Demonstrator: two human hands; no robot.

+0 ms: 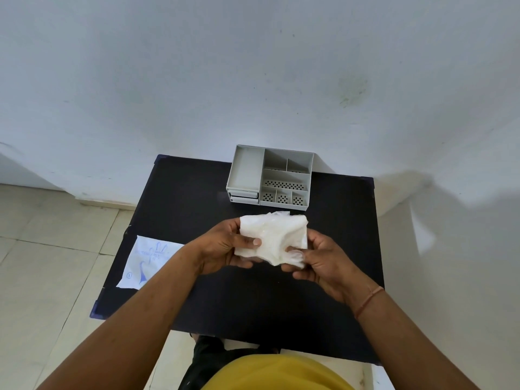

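Above the black table (197,198), grips a crumpled white plastic bag (274,235): with the left hand (222,249), fingers curled behind its left edge, thumb pressed on the front; with the right hand (318,260), pinches its lower right corner. Beyond the bag, apart from it, shows a grey compartment organiser (270,175) at the wall; left, a printed sheet (149,263), partly behind the left forearm.

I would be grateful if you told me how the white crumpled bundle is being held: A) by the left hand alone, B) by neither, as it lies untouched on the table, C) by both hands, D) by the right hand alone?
C: the left hand grips one side of the white crumpled bundle with its thumb on top, and the right hand pinches the other side.
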